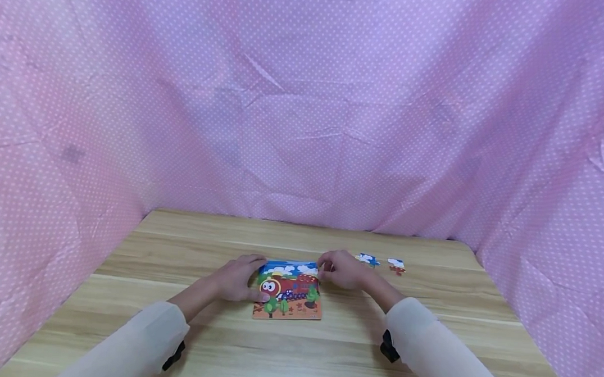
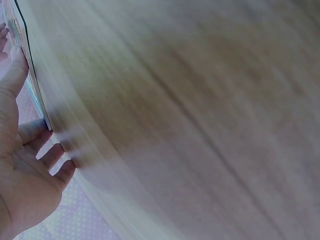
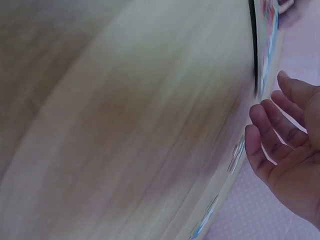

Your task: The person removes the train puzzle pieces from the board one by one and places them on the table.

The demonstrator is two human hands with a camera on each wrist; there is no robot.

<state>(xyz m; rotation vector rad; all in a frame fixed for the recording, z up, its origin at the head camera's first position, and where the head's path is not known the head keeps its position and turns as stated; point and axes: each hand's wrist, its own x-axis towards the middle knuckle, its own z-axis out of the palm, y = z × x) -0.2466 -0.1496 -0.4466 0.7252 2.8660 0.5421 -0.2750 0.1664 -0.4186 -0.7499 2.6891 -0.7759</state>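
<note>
The puzzle (image 1: 293, 303) lies flat on the desk (image 1: 284, 356), right in front of you. It shows a red train with big eyes, green trees and white clouds. Your left hand (image 1: 234, 278) holds its left side: the thumb is on top of the picture and a finger is at the far corner, so that grip is on the puzzle. Your right hand (image 1: 343, 270) is at the far right corner, its grip loose, with softly bent fingers. Just past it sits a blue and white piece (image 1: 368, 260). A bit more to the right is a red, white and blue piece (image 1: 396, 266). Your sleeves (image 1: 139, 333) are pale. Behind the desk hangs a pink cloth (image 1: 306, 98) with little white dots.
</note>
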